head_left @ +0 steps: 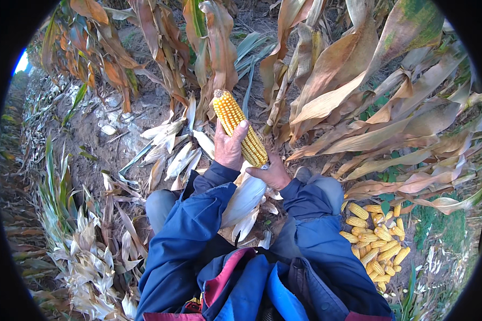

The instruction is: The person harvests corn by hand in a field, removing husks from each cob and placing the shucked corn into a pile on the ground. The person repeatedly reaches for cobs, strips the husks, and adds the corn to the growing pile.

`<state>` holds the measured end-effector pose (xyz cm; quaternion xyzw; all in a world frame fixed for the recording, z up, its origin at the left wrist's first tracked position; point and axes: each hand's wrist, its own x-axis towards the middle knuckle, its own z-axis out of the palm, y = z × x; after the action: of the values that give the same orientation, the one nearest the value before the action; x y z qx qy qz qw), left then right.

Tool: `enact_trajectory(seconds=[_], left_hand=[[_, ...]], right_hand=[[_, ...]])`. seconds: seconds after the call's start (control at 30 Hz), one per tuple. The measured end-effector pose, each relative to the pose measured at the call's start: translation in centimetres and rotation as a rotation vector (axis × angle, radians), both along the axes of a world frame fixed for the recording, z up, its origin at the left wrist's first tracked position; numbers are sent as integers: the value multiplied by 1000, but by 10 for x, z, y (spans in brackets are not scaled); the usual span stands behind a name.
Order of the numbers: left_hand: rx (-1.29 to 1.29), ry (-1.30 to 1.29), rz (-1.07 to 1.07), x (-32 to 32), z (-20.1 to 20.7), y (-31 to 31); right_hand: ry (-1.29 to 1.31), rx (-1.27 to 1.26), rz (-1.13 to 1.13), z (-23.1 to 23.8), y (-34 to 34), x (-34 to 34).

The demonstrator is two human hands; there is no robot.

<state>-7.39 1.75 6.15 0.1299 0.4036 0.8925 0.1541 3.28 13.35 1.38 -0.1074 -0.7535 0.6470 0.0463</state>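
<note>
A bare yellow corn cob (240,128) is held up in front of me, slanting from upper left to lower right. My left hand (230,146) grips its middle, the thumb lying across the kernels. At the cob's lower end my right hand (273,172) is closed around its base, where the pale husk (246,199) hangs down, peeled back between my knees. What exactly the right fingers pinch is partly hidden.
Husked corn cobs (377,243) lie piled on the ground by my right knee. Loose dry husks (171,147) are scattered ahead, with a larger husk heap (93,267) at lower left. Brown-leaved corn stalks (337,75) stand ahead and to the right.
</note>
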Motion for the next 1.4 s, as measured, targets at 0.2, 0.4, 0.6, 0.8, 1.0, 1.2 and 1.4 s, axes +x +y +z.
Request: enact_trajectory(seconds=[0.2,0.4,0.6,0.8,1.0,1.2,1.4], left_hand=[[-133,10,-3,-1,8,-1],[-362,282,24,-3,26,-3],[-497,409,-210,0,16,-2],[90,-427,275,-78,-39,-40],[223,-490,372,-89,-41,-49],[381,-286,-355,115,89,71],[-848,1216,27,87,75,22]], right_hand=[[105,148,-67,-15,-14,1],[12,339,58,-4,-23,7],[-152,882,343,18,-20,23],[206,661,253,29,-12,43],[65,714,120,3,-7,38],[205,382,24,-21,-21,18],[189,352,-318,-15,4,14]])
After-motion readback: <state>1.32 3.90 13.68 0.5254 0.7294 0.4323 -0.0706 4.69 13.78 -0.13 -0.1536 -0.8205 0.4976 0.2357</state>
